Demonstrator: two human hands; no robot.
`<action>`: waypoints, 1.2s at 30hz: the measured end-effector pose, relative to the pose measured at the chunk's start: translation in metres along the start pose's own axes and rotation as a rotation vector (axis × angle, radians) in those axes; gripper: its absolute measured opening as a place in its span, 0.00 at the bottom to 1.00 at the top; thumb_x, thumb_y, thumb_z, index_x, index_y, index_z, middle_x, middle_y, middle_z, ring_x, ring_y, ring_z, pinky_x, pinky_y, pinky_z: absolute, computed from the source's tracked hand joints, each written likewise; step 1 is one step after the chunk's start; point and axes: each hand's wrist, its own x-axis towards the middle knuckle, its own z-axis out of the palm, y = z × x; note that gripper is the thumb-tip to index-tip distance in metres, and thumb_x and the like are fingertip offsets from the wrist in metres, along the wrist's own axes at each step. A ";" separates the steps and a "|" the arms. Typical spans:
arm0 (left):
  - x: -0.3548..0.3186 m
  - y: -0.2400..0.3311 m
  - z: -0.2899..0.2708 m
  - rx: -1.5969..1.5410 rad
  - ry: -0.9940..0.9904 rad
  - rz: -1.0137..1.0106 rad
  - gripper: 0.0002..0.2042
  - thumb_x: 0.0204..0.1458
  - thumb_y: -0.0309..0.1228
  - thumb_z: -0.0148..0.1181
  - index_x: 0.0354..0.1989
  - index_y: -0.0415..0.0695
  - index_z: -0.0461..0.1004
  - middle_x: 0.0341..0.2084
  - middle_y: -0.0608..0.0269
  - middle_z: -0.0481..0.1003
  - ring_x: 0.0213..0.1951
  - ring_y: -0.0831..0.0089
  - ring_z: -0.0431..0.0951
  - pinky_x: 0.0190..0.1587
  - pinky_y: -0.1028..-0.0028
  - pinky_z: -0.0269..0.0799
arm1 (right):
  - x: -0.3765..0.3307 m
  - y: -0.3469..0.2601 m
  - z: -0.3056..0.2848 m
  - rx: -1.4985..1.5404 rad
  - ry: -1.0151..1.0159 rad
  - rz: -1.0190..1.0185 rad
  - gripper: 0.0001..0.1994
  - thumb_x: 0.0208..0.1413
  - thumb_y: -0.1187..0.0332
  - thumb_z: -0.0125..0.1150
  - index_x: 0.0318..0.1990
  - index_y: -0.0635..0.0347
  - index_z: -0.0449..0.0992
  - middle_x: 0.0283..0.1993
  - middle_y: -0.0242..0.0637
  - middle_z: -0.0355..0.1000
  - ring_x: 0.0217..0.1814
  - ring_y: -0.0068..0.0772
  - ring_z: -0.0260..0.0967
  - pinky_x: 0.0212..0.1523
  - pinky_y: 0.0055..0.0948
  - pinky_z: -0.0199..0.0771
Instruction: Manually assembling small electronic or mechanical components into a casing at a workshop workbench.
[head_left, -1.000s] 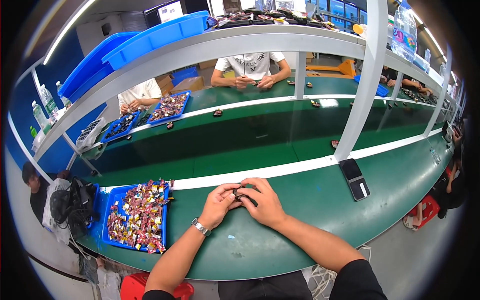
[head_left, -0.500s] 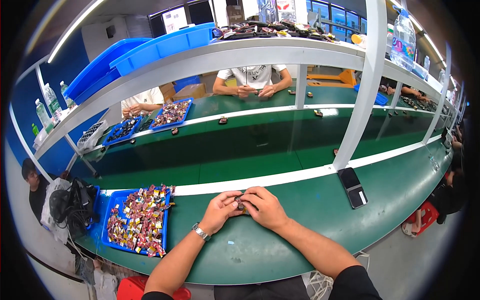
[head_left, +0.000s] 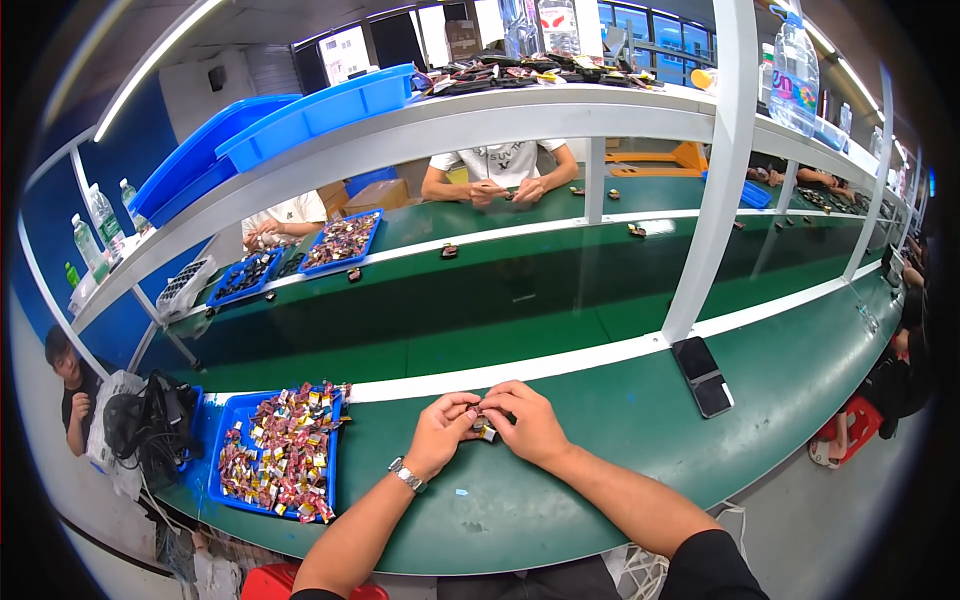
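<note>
Above the green worktop (head_left: 560, 510), my left hand (head_left: 438, 436) and my right hand (head_left: 528, 424) meet, fingertips pinched together. Between them they hold a small dark-red part (head_left: 484, 428) with a white-and-yellow piece showing below the fingers. Most of it is covered, so its exact kind cannot be made out. Left of my left hand stands a blue tray (head_left: 333, 470) heaped with small dark-red parts (head_left: 285, 450) bearing yellow and white labels. A watch with a metal band (head_left: 407, 474) sits on my left wrist.
A folding phone (head_left: 703, 377) lies open to the right, beside a white post (head_left: 705, 200). Beyond the white rail runs a green belt (head_left: 480, 320) carrying a few small parts. Black cables (head_left: 155, 425) lie at the left. Co-workers sit across the belt and at the left.
My hands stay together around the part, and more of its white-and-yellow piece now shows beneath the fingers. The view has shifted slightly. At the far left a person's raised hand has come into sight.
</note>
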 end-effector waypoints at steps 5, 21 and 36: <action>-0.002 -0.002 0.000 0.077 0.012 0.027 0.11 0.64 0.25 0.54 0.54 0.38 0.70 0.46 0.61 0.79 0.46 0.78 0.79 0.44 0.77 0.78 | 0.002 -0.003 0.005 0.084 -0.012 0.173 0.09 0.53 0.79 0.67 0.42 0.65 0.78 0.40 0.40 0.76 0.36 0.32 0.78 0.38 0.27 0.80; 0.001 -0.009 0.001 0.050 0.009 0.220 0.13 0.62 0.20 0.54 0.54 0.37 0.69 0.51 0.55 0.76 0.51 0.71 0.78 0.51 0.72 0.76 | 0.007 0.003 0.003 0.198 -0.031 0.268 0.10 0.54 0.75 0.67 0.44 0.65 0.78 0.36 0.35 0.77 0.35 0.23 0.76 0.37 0.24 0.78; -0.004 -0.003 -0.018 0.350 0.168 0.372 0.09 0.61 0.23 0.55 0.47 0.36 0.75 0.43 0.58 0.79 0.43 0.73 0.81 0.44 0.74 0.78 | 0.049 0.027 -0.025 -0.494 -0.041 -0.239 0.34 0.50 0.76 0.67 0.68 0.52 0.65 0.60 0.44 0.68 0.58 0.49 0.68 0.54 0.40 0.73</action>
